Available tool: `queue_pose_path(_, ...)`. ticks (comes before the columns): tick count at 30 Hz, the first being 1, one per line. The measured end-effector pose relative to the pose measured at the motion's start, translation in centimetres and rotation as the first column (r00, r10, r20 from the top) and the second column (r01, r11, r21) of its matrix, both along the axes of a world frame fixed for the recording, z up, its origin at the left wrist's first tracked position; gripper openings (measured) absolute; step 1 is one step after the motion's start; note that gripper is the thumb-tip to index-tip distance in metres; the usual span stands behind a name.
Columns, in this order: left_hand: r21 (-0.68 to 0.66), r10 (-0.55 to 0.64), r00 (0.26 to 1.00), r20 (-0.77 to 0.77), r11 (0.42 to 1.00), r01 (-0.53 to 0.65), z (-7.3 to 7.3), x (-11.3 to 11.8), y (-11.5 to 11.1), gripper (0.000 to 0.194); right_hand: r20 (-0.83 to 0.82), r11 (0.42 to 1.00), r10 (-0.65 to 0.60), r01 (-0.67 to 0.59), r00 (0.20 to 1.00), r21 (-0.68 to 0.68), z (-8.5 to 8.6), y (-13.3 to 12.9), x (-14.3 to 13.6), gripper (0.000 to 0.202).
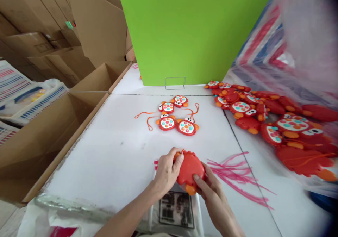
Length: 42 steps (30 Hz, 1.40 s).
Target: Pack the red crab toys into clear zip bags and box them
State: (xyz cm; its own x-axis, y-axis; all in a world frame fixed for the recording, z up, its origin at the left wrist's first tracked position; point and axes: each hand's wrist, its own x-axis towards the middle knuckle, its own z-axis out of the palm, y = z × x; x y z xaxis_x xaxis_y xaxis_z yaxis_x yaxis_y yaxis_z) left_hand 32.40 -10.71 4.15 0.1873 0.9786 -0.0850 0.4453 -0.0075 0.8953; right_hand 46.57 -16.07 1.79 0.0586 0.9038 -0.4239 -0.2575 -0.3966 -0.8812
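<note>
Between my two hands is a red crab-shaped toy (190,168), its plain back facing up and its orange claws sticking out. My left hand (169,168) pinches it by the upper left claw, where a bit of orange cord shows. Around its lower right side, my right hand (211,189) is closed with the thumb on the back. Beneath the hands lies a clear plastic bag (176,209) with a black printed panel. Farther up the white table, several matching toys (167,123) lie with their coloured buttons up and orange cord loops spread out.
Pink ribbon-like strips (237,173) lie right of my hands. A heap of crab toys (250,106) fills the right side. Behind stands a green panel (195,29) with a wire stand (175,83). An open cardboard box (66,124) borders the table's left edge.
</note>
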Motion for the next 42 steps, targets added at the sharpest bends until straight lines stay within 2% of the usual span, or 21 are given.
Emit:
queue_pose_path(3,-0.066,-0.006,1.0,0.017,0.998,0.008,0.3,-0.1,0.0,0.013,0.056,1.0,-0.003,0.003,0.998,-0.002,0.1,0.2,0.0,0.059)
queue_pose_path(6,-0.115,0.035,0.999,0.016,0.993,-0.033,0.6,0.2,-0.2,0.02,0.231,1.0,-0.021,0.02,0.973,0.01,-0.1,0.4,0.1,0.06)
queue_pose_path(8,-0.126,0.055,0.998,0.004,0.991,-0.054,0.6,0.4,-0.3,0.02,0.289,1.0,-0.004,0.0,0.957,0.015,-0.2,0.5,0.3,0.06)
queue_pose_path(13,-0.11,0.077,0.993,-0.088,0.99,-0.087,0.3,0.8,-0.1,0.021,0.289,0.999,0.046,-0.051,0.956,0.01,-0.3,0.5,0.4,0.061)
queue_pose_path(18,-0.072,0.087,0.984,-0.158,0.992,-0.1,0.3,1.0,0.2,0.021,0.323,0.994,0.072,-0.096,0.944,0.057,-0.3,0.8,0.3,0.053)
queue_pose_path(26,-0.073,0.043,0.983,-0.18,0.996,-0.057,0.5,1.2,0.3,0.026,0.299,0.998,0.029,-0.043,0.954,0.042,-0.5,0.8,0.4,0.053)
queue_pose_path(29,-0.084,0.041,0.981,-0.191,0.995,-0.058,0.3,1.2,0.4,0.021,0.231,1.0,0.017,-0.021,0.973,0.019,-0.5,0.8,0.2,0.053)
queue_pose_path(31,-0.071,0.016,0.977,-0.214,0.997,-0.032,0.0,0.8,0.7,0.017,0.11,1.0,0.012,-0.009,0.994,-0.028,-0.4,0.9,-0.1,0.056)
queue_pose_path(33,-0.023,0.016,0.975,-0.224,1.0,-0.022,-0.2,-0.2,1.0,0.022,-0.016,0.998,0.02,-0.021,1.0,-0.059,-0.4,0.8,-0.3,0.06)
queue_pose_path(34,0.016,0.054,0.974,-0.221,0.999,-0.052,-0.3,-0.8,1.2,0.025,-0.058,0.998,0.015,-0.019,0.998,-0.067,-0.4,0.8,-0.3,0.061)
queue_pose_path(36,0.109,0.209,0.958,-0.198,0.976,-0.19,-0.2,-2.2,1.1,0.029,-0.096,0.997,-0.013,0.005,0.995,-0.081,-0.4,0.7,-0.3,0.061)
queue_pose_path(38,0.181,0.311,0.931,-0.192,0.943,-0.278,-0.3,-3.3,0.1,0.022,-0.119,0.994,-0.062,0.051,0.991,-0.097,-0.6,0.7,-0.1,0.058)
queue_pose_path(40,0.217,0.231,0.941,-0.246,0.96,-0.179,-1.1,-3.5,-1.7,0.024,-0.153,0.991,-0.101,0.086,0.983,-0.104,-0.9,0.8,0.2,0.053)
queue_pose_path(42,0.242,0.052,0.943,-0.329,0.97,0.031,-2.7,-2.9,-3.9,0.028,-0.177,0.987,-0.136,0.117,0.975,-0.11,-1.2,1.0,0.4,0.048)
